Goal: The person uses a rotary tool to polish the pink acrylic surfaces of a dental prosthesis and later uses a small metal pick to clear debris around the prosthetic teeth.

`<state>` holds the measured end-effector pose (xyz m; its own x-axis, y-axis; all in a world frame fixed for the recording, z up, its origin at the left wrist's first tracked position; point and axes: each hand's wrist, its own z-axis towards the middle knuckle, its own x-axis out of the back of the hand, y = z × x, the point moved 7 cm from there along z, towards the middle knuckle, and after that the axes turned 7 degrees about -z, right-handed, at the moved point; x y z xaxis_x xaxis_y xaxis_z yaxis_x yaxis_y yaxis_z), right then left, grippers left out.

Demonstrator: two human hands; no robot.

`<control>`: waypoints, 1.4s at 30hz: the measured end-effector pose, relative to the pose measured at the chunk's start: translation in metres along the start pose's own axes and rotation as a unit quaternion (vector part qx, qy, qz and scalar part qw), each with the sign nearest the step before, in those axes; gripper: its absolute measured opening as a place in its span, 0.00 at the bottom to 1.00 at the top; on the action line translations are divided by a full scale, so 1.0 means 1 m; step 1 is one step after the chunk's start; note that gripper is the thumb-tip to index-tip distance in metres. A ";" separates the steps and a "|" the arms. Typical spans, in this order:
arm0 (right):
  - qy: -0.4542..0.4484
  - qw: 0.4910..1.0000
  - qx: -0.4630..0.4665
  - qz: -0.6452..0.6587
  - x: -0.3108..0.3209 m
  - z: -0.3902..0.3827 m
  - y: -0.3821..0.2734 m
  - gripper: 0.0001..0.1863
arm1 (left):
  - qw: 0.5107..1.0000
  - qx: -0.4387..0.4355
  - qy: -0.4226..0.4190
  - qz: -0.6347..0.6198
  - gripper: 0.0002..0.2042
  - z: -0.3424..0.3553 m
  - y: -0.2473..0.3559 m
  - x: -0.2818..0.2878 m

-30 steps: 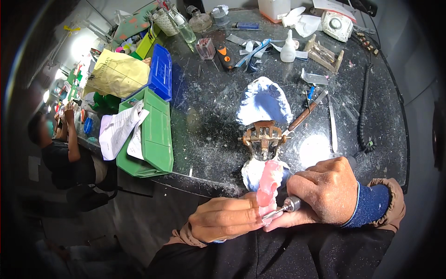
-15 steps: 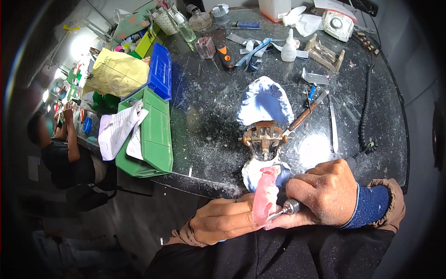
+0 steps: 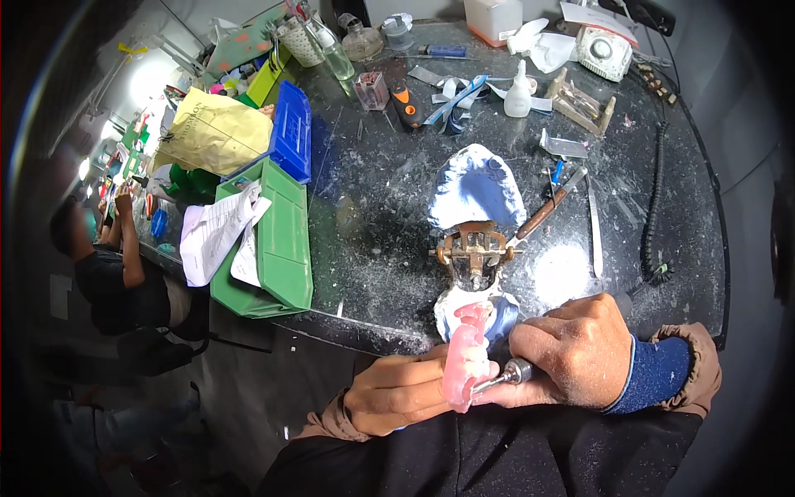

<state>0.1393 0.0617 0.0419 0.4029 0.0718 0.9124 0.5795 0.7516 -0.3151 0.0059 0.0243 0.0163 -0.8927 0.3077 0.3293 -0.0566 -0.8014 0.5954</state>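
Note:
My left hand [image 3: 396,394] is closed around a pink denture [image 3: 457,383] with pale teeth, held upright near my lap. In my right hand [image 3: 575,352] is a rotary handpiece [image 3: 519,370], gripped like a pen. Its thin metal bur meets the denture's lower edge; whether it is turning I cannot tell. Right beyond the denture stands a brass-coloured articulator [image 3: 474,250], spread wide. A blue and white plaster cast [image 3: 478,184] is mounted on its far side, and another plaster cast [image 3: 451,306] on its near side, partly hidden by the denture.
Right of the articulator lie a wooden-handled knife [image 3: 546,212] and a slim metal tool [image 3: 595,232]. A coiled cord [image 3: 656,199] runs along the right edge. Green [image 3: 286,248] and blue [image 3: 292,132] bins stand left. Far left, a person [image 3: 116,257] works at another bench.
The denture has tilted slightly and shifted a little left against the bur. My hands have barely moved. The whole bench sits slightly lower in view.

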 end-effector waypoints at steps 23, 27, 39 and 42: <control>0.017 1.000 -0.006 0.013 -0.003 -0.001 -0.004 0.23 | 0.999 0.034 -0.006 0.000 0.13 -0.002 -0.001 0.000; 0.008 1.000 -0.008 -0.007 -0.003 -0.002 -0.004 0.24 | 0.998 0.057 -0.023 -0.011 0.13 -0.004 -0.002 -0.003; -0.010 1.000 -0.020 -0.013 -0.004 -0.003 -0.004 0.24 | 0.989 -0.099 0.067 0.083 0.12 -0.001 0.008 -0.001; -0.018 1.000 0.014 -0.009 -0.003 -0.003 -0.007 0.23 | 0.987 -0.110 0.054 0.104 0.09 -0.001 0.013 -0.001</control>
<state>0.1359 0.0548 0.0404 0.3658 0.0818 0.9271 0.5660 0.7712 -0.2913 0.0054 0.0130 0.0232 -0.9368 0.0790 0.3407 0.0467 -0.9371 0.3458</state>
